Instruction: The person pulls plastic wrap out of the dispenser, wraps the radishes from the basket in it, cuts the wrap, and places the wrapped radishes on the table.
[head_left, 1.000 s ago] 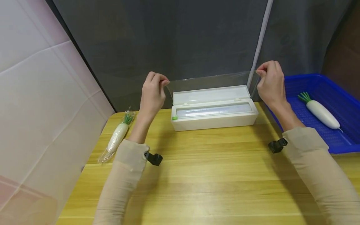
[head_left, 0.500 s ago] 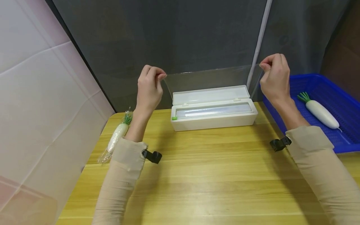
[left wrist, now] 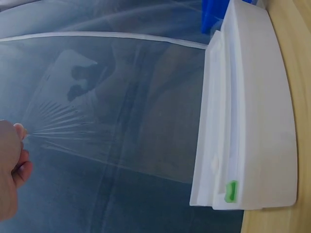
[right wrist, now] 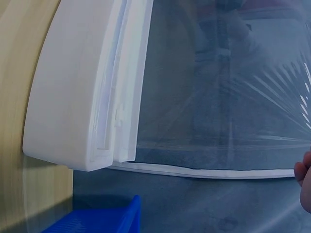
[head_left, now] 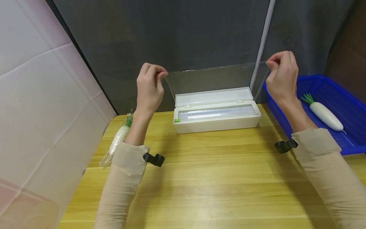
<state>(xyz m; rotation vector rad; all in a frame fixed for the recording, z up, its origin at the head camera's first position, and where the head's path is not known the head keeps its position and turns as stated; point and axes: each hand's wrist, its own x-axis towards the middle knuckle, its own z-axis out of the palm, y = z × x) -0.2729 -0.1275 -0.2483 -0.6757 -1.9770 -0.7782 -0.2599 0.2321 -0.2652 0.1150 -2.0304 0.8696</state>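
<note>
A clear sheet of plastic wrap [head_left: 211,78] is stretched upright between my two raised hands, its lower part reaching down behind the raised lid of a white dispenser box [head_left: 217,124]. My left hand [head_left: 150,87] pinches one upper corner between thumb and fingers. The other upper corner is pinched by my right hand [head_left: 283,76]. In the left wrist view, creases fan out across the plastic wrap [left wrist: 112,111] from the pinched corner. A green slider [head_left: 177,120] sits at the box's left end, and a pale roll shows through the opening.
A film-wrapped white radish [head_left: 118,140] lies at the table's left edge, partly behind my left forearm. On the right, a blue basket [head_left: 311,79] holds an unwrapped white radish [head_left: 326,115]. A dark curtain [head_left: 200,31] hangs behind the wooden table [head_left: 214,178].
Both hands have risen and moved slightly apart, pulling the plastic wrap higher and tauter above the box. The box and the radishes stay where they were.
</note>
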